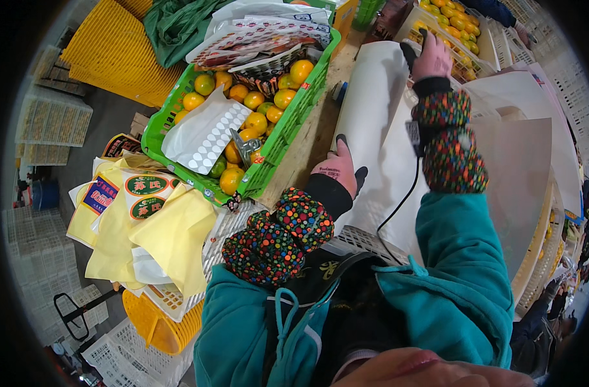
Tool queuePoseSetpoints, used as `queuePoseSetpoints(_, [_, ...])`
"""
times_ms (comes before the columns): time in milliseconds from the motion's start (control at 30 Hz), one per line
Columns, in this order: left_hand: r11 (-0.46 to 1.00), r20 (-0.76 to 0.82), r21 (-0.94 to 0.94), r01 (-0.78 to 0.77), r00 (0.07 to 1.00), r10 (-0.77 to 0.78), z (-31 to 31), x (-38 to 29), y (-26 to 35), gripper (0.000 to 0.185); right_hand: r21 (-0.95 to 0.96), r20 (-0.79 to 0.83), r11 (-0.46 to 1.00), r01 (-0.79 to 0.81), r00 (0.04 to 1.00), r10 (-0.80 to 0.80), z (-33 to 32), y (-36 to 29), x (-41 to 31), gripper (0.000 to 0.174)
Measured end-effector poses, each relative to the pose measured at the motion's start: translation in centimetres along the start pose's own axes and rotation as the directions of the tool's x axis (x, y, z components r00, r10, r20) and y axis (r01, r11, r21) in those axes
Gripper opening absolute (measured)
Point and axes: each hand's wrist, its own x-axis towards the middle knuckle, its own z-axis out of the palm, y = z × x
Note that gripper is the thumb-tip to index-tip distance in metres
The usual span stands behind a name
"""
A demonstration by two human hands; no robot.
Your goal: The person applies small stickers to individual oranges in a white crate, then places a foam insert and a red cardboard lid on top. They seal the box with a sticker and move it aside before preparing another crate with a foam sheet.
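Note:
Both of my hands wear pink gloves with black fingertips. My left hand lies at the left edge of a large white sheet of paper, its thumb and a finger spread on it. At the far right corner of this curled sheet is my right hand, near a crate of citrus fruit; whether it grips the paper I cannot tell. Left of the paper, a green plastic crate holds orange and green citrus fruit, a sheet of white drop-shaped stickers, a metal clip and printed sheets.
Yellow sheets and printed labels are piled at the left. Stacked yellow baskets and a green cloth stand beyond. More paper sheets lie over crates at the right. A black cable hangs from my right wrist.

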Motion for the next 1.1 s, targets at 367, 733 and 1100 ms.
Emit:
queuePoseSetpoints(367, [0.974, -0.084, -0.118, -0.193, 0.979, 0.184, 2.1, 3.1, -2.6, 0.062, 0.389, 0.558, 0.671, -0.631, 0.741, 0.373, 0.4, -8.6, -11.0, 0.094])
queuePoseSetpoints(733, [0.977, -0.041, -0.212, -0.034, 0.999, 0.026, 2.9, 2.1, -1.8, 0.029, 0.448, 0.223, 0.864, -0.228, 0.965, 0.139, 1.8, -7.8, -11.4, 0.076])
queuePoseSetpoints(1100, [0.982, 0.028, -0.163, -0.096, 0.994, 0.102, 6.8, 4.5, -0.9, 0.048, 0.507, 0.723, 0.727, 0.463, 0.231, -0.651, -3.2, -30.7, -9.2, 0.043])
